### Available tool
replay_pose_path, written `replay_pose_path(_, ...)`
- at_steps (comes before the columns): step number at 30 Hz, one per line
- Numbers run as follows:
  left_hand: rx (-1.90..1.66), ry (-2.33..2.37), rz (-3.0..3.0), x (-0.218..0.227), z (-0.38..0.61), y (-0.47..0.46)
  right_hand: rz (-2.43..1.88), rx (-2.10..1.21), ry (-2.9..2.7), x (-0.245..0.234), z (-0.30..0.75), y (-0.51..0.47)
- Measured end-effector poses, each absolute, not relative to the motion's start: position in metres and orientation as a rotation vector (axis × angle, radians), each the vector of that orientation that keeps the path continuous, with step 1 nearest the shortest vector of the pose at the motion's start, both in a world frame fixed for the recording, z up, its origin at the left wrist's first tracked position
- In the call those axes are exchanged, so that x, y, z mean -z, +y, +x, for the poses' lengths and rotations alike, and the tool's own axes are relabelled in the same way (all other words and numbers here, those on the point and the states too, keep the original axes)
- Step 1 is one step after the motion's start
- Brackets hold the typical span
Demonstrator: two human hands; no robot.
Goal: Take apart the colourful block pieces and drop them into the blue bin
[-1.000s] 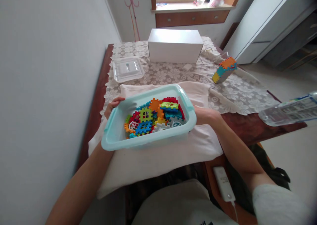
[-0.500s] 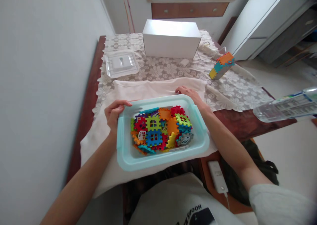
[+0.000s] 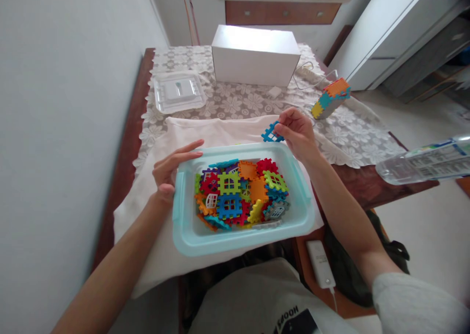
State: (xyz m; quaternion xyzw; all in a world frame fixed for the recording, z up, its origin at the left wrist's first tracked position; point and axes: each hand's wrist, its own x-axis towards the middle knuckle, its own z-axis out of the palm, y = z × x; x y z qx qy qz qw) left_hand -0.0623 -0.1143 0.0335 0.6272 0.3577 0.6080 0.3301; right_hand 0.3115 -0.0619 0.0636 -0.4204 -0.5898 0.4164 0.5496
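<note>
A pale teal plastic bin rests on a white cloth at the table's near edge. Inside it lies a heap of several colourful interlocking window tiles. My right hand is raised just beyond the bin's far right corner and pinches a blue tile. Fingers spread, my left hand lies against the bin's far left corner and holds nothing.
A white box stands at the back on a lace tablecloth. A clear lid lies at back left. A small built block of tiles sits at right, a plastic bottle at far right. A white wall runs along the left.
The bin was set down flat on the cloth. My right hand left its rim and picked up a blue tile beyond the bin. My left hand loosened to an open rest.
</note>
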Motion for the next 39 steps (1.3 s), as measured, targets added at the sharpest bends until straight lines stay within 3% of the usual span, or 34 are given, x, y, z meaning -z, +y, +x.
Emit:
replay_pose_path(9,-1.461,0.87,1.564,-0.035,-0.053,-0.117,-0.768,-1.3,-1.736,-0.098,0.322,-0.09)
replay_pose_path(24,-1.323,0.788,0.989,-0.06,-0.016,-0.155,-0.923,-1.497,-1.334,-0.082,0.303,-0.086)
replay_pose_path(39,-1.147,0.725,1.331,-0.037,-0.057,-0.106,-0.866,-1.619,-1.297,-0.071,0.305,-0.072)
